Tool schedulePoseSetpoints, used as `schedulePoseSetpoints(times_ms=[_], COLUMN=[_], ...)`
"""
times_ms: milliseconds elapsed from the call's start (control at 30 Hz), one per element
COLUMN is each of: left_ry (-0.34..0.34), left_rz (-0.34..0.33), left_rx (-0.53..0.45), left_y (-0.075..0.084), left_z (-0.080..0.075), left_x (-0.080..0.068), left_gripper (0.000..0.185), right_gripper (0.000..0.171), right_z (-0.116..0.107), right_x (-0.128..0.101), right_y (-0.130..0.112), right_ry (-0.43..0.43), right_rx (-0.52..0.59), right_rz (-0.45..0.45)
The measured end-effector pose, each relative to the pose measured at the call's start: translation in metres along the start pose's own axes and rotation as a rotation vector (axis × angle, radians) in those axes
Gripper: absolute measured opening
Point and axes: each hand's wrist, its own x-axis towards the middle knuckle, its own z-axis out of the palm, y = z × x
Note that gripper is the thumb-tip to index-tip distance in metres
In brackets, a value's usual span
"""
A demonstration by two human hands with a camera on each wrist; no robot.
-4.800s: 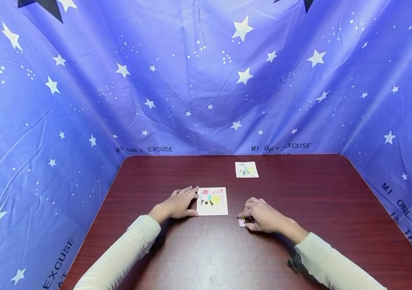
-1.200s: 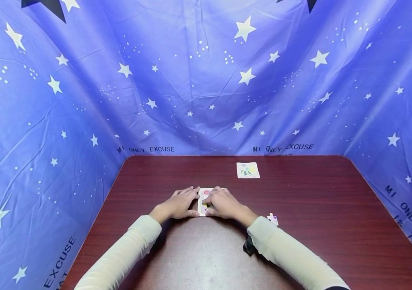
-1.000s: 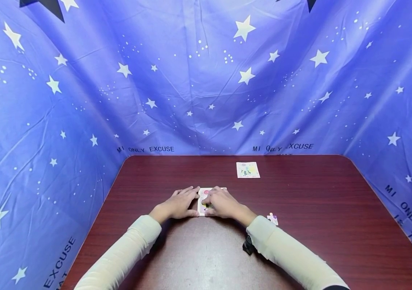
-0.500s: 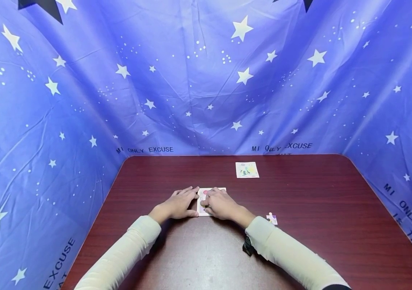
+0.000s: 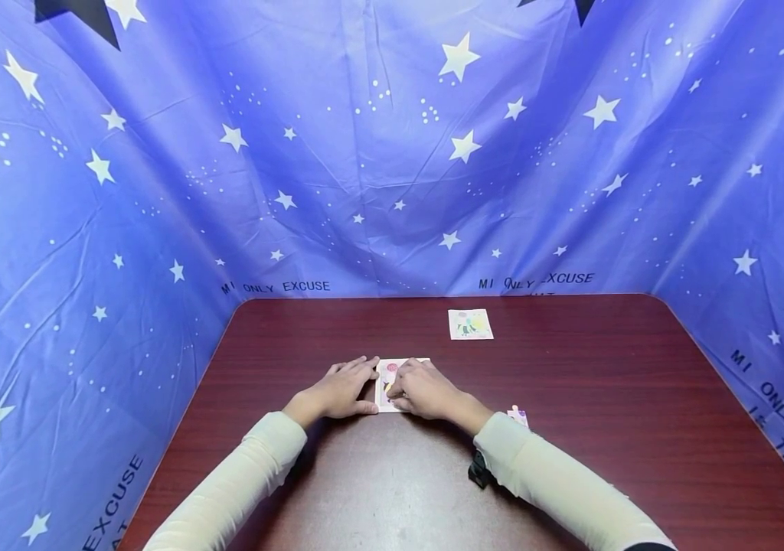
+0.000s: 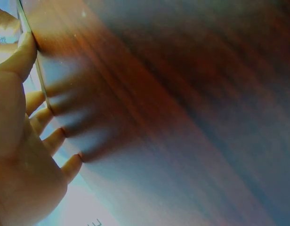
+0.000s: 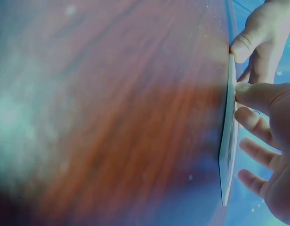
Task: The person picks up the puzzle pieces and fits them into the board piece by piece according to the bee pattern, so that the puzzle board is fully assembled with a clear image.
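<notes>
A small white picture puzzle board (image 5: 386, 370) lies flat on the dark red table (image 5: 571, 367). My left hand (image 5: 340, 389) rests flat on the table against the board's left edge, fingers straight, thumb (image 6: 23, 52) at the board's near corner. My right hand (image 5: 423, 389) lies over most of the board, its fingertips pressing down on the picture. In the right wrist view the board (image 7: 228, 141) shows edge-on, with the right thumb (image 7: 258, 94) touching it and the left hand (image 7: 260, 33) behind. What is under the right fingers is hidden.
A loose puzzle piece (image 5: 518, 415) lies on the table right of my right forearm. A small picture card (image 5: 470, 324) sits near the table's far edge. Blue star-printed cloth (image 5: 392, 153) walls in the table at the back and both sides.
The right hand has moved from the loose pieces on the right onto the board. Over the last second both hands have hardly shifted. The left hand has stayed put.
</notes>
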Motion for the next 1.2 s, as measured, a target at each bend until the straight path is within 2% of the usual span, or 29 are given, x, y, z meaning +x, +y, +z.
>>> schedulePoseSetpoints(times_ms=[300, 700, 1000, 1200], left_ry=[-0.014, -0.016, -0.027, -0.019], left_rz=[-0.002, 0.002, 0.001, -0.007], left_rx=[0.023, 0.023, 0.019, 0.028], left_y=[0.001, 0.001, 0.001, 0.001], left_z=[-0.002, -0.001, -0.001, 0.001], left_x=[0.0, -0.001, 0.001, 0.001], left_gripper=[0.067, 0.067, 0.067, 0.068], right_gripper=[0.021, 0.021, 0.022, 0.02], right_z=[-0.012, -0.027, -0.034, -0.036], right_x=[-0.014, -0.045, -0.073, -0.09], right_y=[0.015, 0.035, 0.048, 0.059], right_ry=[0.007, 0.02, 0.008, 0.032], right_rx=[0.053, 0.049, 0.057, 0.049], right_rz=[0.005, 0.038, 0.018, -0.002])
